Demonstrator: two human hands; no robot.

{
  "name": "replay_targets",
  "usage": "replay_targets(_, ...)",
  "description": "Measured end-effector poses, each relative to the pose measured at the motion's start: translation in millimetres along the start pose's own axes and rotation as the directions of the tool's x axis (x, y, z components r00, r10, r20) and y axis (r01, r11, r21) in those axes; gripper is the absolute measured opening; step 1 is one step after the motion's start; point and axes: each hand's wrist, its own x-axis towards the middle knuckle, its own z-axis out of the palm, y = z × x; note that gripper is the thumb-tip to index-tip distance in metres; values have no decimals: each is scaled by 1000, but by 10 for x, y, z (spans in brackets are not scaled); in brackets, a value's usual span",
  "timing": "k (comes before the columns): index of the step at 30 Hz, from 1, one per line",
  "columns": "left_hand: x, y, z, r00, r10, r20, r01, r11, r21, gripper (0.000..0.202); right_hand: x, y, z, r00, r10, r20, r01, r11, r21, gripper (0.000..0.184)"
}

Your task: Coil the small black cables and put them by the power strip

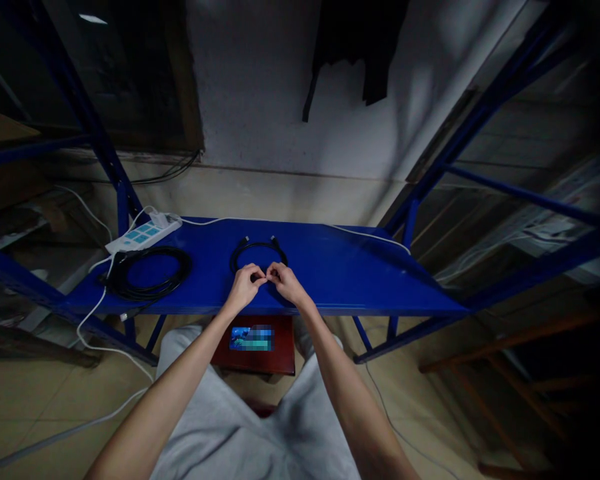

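On the blue shelf top, a black cable [259,245] lies in a small loop, its two plug ends pointing to the back. My left hand [247,285] and my right hand [286,281] meet at the near side of this loop, thumbs and fingers pinched almost tip to tip. Both hands are closed on the cable there. The fingers hide the exact spot, and any small fastener between the tips is too small to make out. To the left lies a larger coil of black cable [153,288], touched by neither hand.
A white power strip [145,235] with blue sockets sits at the back left of the blue shelf [360,273], its white cord trailing to the floor. Blue uprights rise on both sides. Under the front edge, a phone [240,338] with a lit screen lies on a red-brown stool [280,360].
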Motion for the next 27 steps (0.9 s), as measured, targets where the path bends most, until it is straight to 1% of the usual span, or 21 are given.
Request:
replay_targets(5,-8,17,22,999,-40,-12,39,999,-34,8,18,0,37,1000,15,11,-14,994,-105,16)
replay_targets(9,-9,-9,58,1000,-27,-9,27,999,-34,11,1,-23,104,998,62,-23,-65,970,-232,20)
replay_targets(11,-2,-25,77,1000,-16,-24,15,999,-30,14,-13,-43,128,997,61,-45,-71,957,-281,21)
replay_targets(15,4,-40,99,999,6,-45,-8,999,-39,18,-19,-53,136,999,31,-37,-40,956,-290,20)
replay_targets(18,-5,-35,99,998,11,-66,-14,999,-43,18,-2,-22,112,999,25,-37,-32,981,-191,16)
replay_targets(21,-20,-30,92,996,7,-89,-10,999,-32,17,14,13,69,997,21,-72,-18,999,45,13)
replay_targets(24,-26,-30,87,995,-1,-97,0,1000,-6,14,19,34,29,995,31,-96,-7,969,246,17)
replay_targets(27,-19,-31,83,994,4,-105,2,999,53,12,13,31,14,994,38,-99,-4,948,318,14)
